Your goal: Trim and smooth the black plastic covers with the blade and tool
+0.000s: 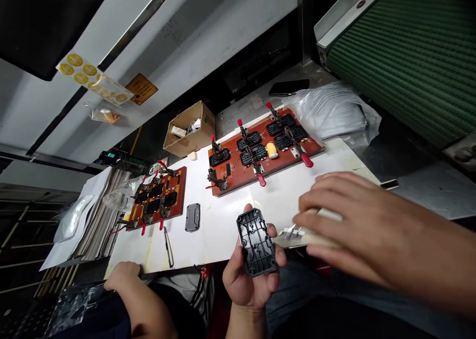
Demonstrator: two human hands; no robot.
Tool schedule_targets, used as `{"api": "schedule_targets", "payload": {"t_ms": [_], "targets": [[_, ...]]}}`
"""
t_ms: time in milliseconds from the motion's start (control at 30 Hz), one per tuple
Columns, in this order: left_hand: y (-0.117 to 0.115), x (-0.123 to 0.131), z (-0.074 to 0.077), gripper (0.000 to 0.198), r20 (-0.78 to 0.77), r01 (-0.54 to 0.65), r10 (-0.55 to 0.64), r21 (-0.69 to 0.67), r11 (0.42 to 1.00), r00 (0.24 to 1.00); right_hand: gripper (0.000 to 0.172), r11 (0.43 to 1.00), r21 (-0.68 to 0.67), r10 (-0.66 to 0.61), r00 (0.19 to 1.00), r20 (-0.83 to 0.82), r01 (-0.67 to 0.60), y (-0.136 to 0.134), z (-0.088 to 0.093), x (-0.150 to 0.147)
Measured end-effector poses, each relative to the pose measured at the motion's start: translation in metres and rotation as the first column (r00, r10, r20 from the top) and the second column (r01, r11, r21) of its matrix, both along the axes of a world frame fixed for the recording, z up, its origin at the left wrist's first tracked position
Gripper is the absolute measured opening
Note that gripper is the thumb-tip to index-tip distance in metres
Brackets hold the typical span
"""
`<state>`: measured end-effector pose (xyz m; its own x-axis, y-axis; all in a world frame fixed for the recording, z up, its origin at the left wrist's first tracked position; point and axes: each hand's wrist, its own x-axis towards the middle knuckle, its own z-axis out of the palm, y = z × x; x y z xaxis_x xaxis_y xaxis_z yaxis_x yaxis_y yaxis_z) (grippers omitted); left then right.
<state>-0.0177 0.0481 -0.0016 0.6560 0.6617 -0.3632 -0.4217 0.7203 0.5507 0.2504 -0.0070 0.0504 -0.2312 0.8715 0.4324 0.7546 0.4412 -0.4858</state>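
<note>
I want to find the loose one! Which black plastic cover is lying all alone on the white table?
The flat black plastic cover lying between the two red clamp boards. The others sit clamped on those boards, and one ribbed cover is in the left hand.

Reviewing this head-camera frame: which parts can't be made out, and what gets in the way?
- Strip under the right hand: mostly covered by the fingers; only its end with small metal pieces shows.
- Black plastic part in the left hand: its far face is turned away.
- Cardboard box contents: too small to identify.
- Yellow label text: too small, blurred.
- Co-worker's hand: arm cut off by the bottom edge.
</note>
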Motion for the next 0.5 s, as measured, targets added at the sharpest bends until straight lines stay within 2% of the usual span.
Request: {"api": "schedule_targets", "payload": {"t_ms": [100,167,200,333,433,500], "targets": [[0.003,0.005,-0.006,0.078,0.091,-0.014,0.013,0.010,1.000,0.996,0.059,0.974,-0.090,-0.208,0.978,0.022,0.209,-0.002,-0.044,0.049],[0.001,0.009,-0.009,0.077,0.067,0.000,-0.002,0.029,1.000,0.998,0.077,0.933,-0.118,-0.321,0.934,0.156,0.341,-0.002,-0.075,0.080],[-0.001,0.011,-0.010,0.079,0.051,0.010,-0.012,0.042,0.999,0.999,0.079,0.913,-0.125,-0.354,0.908,0.226,0.388,-0.002,-0.088,0.093],[-0.008,0.018,-0.013,0.091,0.085,0.043,-0.051,0.094,0.995,0.995,0.060,0.861,-0.142,-0.410,0.831,0.376,0.489,0.005,-0.127,0.123],[-0.011,0.020,-0.009,0.093,0.104,0.072,-0.084,0.113,0.991,0.991,0.049,0.844,-0.177,-0.420,0.831,0.365,0.505,0.014,-0.141,0.132],[-0.011,0.019,-0.004,0.091,0.053,0.098,-0.105,0.112,0.989,0.993,0.044,0.852,-0.187,-0.409,0.846,0.343,0.488,0.016,-0.143,0.133]]}}
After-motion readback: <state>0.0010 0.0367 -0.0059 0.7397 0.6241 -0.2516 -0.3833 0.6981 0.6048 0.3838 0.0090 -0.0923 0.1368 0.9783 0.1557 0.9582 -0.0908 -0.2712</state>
